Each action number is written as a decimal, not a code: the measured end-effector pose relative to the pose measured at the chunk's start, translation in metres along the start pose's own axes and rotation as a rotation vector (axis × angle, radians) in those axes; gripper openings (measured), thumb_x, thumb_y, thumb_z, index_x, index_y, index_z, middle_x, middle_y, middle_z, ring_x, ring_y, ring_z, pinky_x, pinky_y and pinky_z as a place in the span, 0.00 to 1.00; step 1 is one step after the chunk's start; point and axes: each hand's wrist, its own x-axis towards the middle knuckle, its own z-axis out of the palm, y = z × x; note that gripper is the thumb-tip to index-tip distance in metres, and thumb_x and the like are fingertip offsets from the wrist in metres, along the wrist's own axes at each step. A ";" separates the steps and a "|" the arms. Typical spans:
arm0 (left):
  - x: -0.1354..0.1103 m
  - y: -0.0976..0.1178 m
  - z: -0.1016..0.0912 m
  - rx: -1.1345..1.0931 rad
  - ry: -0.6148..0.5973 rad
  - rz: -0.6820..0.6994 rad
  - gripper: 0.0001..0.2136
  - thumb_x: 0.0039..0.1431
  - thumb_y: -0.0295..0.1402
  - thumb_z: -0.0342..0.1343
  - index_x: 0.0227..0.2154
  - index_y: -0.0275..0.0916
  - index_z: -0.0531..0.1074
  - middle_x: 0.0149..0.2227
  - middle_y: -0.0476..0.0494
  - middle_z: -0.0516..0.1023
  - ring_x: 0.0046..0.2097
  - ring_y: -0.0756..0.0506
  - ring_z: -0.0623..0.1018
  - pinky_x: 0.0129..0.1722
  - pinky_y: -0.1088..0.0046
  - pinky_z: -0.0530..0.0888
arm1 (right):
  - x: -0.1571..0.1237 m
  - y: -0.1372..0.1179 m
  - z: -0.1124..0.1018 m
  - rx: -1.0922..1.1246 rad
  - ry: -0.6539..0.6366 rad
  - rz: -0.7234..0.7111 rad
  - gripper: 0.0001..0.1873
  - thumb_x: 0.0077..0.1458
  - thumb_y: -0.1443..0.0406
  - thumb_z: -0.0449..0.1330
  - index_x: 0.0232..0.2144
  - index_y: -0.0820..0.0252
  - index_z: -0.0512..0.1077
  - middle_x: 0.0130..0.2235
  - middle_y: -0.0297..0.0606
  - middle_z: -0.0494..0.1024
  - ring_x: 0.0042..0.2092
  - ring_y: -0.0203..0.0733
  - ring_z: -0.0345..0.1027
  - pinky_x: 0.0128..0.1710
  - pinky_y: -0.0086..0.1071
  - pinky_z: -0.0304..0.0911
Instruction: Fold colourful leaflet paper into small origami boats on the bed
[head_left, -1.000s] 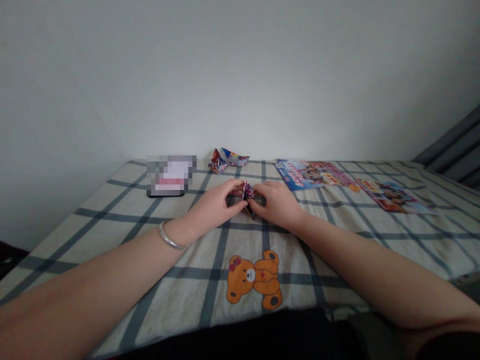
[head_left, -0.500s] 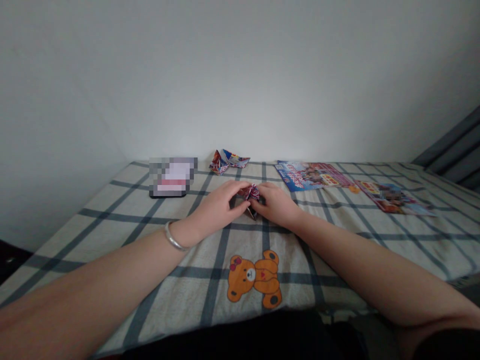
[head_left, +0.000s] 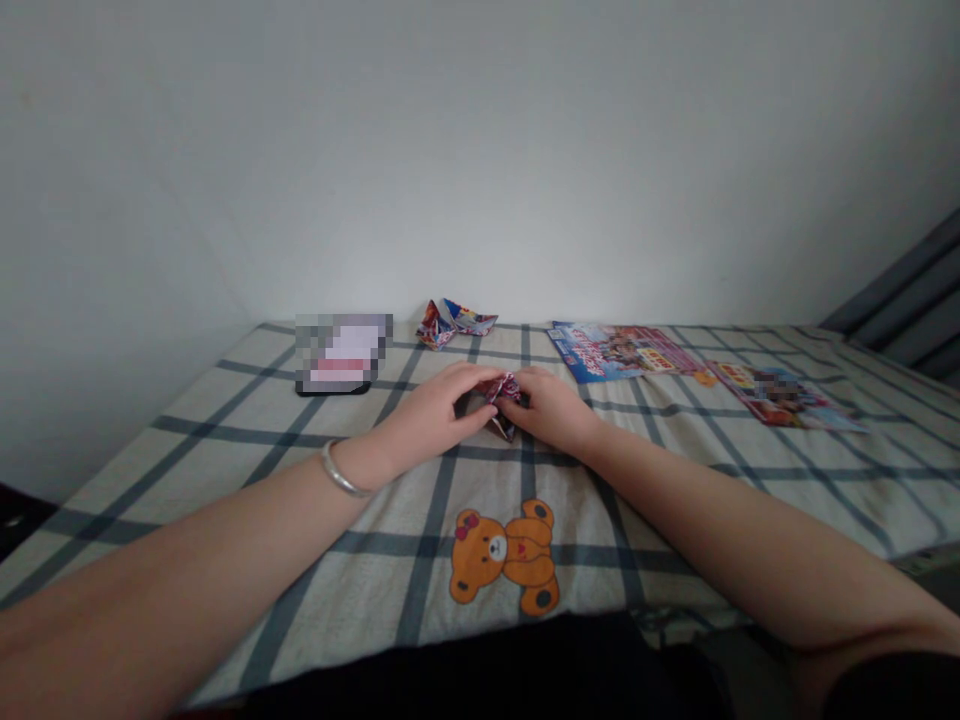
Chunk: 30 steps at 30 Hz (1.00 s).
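Between my two hands, just above the checked cloth, is a small piece of folded printed paper (head_left: 506, 395) in red, white and dark tones. My left hand (head_left: 450, 405) pinches its left side between thumb and fingers, and a silver bangle circles that wrist. From the other side, my right hand (head_left: 551, 405) grips the paper with its thumb on the near face. The fingers cover much of the folds. Beyond my hands, against the wall, lies another folded paper piece (head_left: 455, 323) with pointed corners, blue, red and white.
A phone (head_left: 345, 350), its screen blurred, lies at the left. Toward the right are a printed leaflet (head_left: 619, 350) and a second leaflet (head_left: 784, 395). A checked tablecloth (head_left: 300, 560) with a teddy bear print (head_left: 506, 557) covers the table, which meets the wall (head_left: 480, 150).
Both hands keep their grip on the folded paper, with only slight finger movement. The whole view has shifted a little.
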 end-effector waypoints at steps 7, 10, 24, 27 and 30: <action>-0.001 0.008 -0.004 0.032 -0.094 0.013 0.16 0.61 0.30 0.55 0.52 0.43 0.68 0.48 0.44 0.74 0.50 0.45 0.73 0.52 0.62 0.71 | 0.002 -0.001 -0.005 0.029 -0.060 -0.054 0.10 0.54 0.74 0.53 0.32 0.61 0.74 0.35 0.40 0.78 0.40 0.41 0.69 0.45 0.33 0.61; -0.001 0.010 -0.005 0.048 -0.107 0.003 0.16 0.62 0.30 0.54 0.53 0.44 0.67 0.48 0.44 0.74 0.51 0.44 0.73 0.52 0.62 0.71 | 0.000 0.001 -0.008 0.058 -0.080 -0.095 0.12 0.55 0.74 0.53 0.36 0.60 0.74 0.39 0.41 0.79 0.43 0.42 0.70 0.48 0.34 0.62; -0.004 -0.002 -0.016 -0.034 -0.185 0.018 0.12 0.63 0.29 0.52 0.49 0.43 0.71 0.47 0.44 0.76 0.50 0.46 0.74 0.52 0.63 0.71 | -0.009 0.007 -0.023 -0.010 -0.009 -0.215 0.07 0.59 0.67 0.58 0.38 0.58 0.76 0.39 0.38 0.80 0.43 0.40 0.71 0.45 0.35 0.63; -0.005 -0.008 -0.017 -0.044 -0.249 0.080 0.12 0.63 0.29 0.53 0.49 0.45 0.72 0.49 0.45 0.76 0.52 0.46 0.74 0.55 0.62 0.70 | -0.006 0.014 -0.023 0.092 -0.068 -0.289 0.07 0.59 0.66 0.59 0.38 0.54 0.78 0.40 0.36 0.82 0.44 0.39 0.73 0.49 0.37 0.64; -0.006 -0.013 -0.017 -0.005 -0.270 0.115 0.13 0.64 0.30 0.53 0.49 0.45 0.73 0.51 0.44 0.76 0.53 0.46 0.74 0.56 0.62 0.69 | -0.005 0.018 -0.023 0.152 -0.080 -0.300 0.08 0.58 0.65 0.60 0.38 0.52 0.79 0.41 0.35 0.82 0.45 0.38 0.74 0.49 0.37 0.65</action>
